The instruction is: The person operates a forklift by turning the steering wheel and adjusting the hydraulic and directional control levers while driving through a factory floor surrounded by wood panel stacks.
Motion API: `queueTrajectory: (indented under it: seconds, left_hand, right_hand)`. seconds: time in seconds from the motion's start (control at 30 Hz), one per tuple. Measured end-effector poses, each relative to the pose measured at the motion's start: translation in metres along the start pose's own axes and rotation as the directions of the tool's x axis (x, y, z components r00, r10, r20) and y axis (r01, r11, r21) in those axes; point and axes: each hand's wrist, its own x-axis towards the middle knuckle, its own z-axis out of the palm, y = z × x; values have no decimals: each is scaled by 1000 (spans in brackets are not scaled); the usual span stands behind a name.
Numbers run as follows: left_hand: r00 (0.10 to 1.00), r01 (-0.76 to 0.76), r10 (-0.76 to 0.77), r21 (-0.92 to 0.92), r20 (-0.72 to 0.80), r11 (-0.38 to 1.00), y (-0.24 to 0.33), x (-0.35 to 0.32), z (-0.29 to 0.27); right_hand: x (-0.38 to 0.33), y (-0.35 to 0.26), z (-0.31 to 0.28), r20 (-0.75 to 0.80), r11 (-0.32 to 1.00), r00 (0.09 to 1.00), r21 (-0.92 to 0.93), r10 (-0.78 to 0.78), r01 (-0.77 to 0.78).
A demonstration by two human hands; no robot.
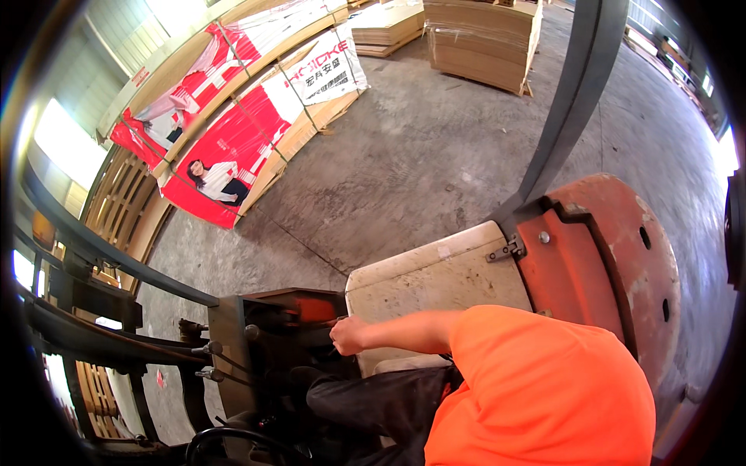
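My right hand (347,335) is closed in a fist beside the front corner of the worn, dirty cream side panel (435,272) of a forklift. Anything within its fingers is too dark and small to make out. The bare forearm reaches left from my orange sleeve, above my dark-trousered leg (373,400). Left of the fist lies the shadowed footwell, with a red-orange patch (315,311) at its outer side. Part of a black steering wheel (203,443) shows at the lower edge. My left hand is not in view.
Levers with round knobs (211,348) stand by the front post. The dark mast (101,334) is at left, the red counterweight (622,256) at right, a grey upright post (571,101) between. Wrapped board stacks (241,124) and bare boards (482,43) stand on the concrete floor (404,155).
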Motion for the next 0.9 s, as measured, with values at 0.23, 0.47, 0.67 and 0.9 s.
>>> queueTrajectory:
  seconds: [0.23,0.47,0.67,0.9]
  left_hand:
    - [999,41,-45,185,19,982,91,-88,-77]
    - [987,124,-64,435,-150,892,135,-157,-155]
    - [933,360,-303,446,-196,819,207,-166,-208]
    - [935,354,-311,504,-169,788,313,-189,-258]
  right_hand:
    - [-117,65,-23,-62,1000,998,14,14,-13]
    - [-232,135,-79,-34,998,999,47,31,-30]
    - [-319,183,-101,-34,999,999,33,29,-28]
    - [-404,229,-122,-67,999,997,23,26,-24]
